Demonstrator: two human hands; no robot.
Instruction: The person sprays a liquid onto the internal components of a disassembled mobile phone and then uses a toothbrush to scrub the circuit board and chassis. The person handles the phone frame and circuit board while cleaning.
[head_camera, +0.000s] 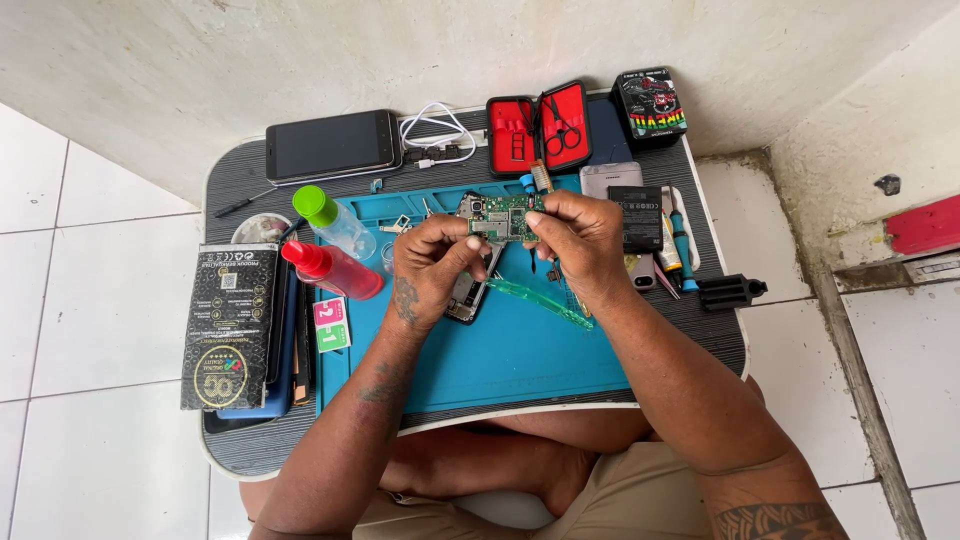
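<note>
Both sets of fingertips pinch a small green circuit board — the left hand closed on its left end, the right hand closed on its right end, holding it level above the blue work mat. Just below the left hand an opened phone body lies on the mat, a green plastic pry strip beside it. To the left lie two bottles, one green-capped, one red — farther back, a dark phone and a red tool case.
</note>
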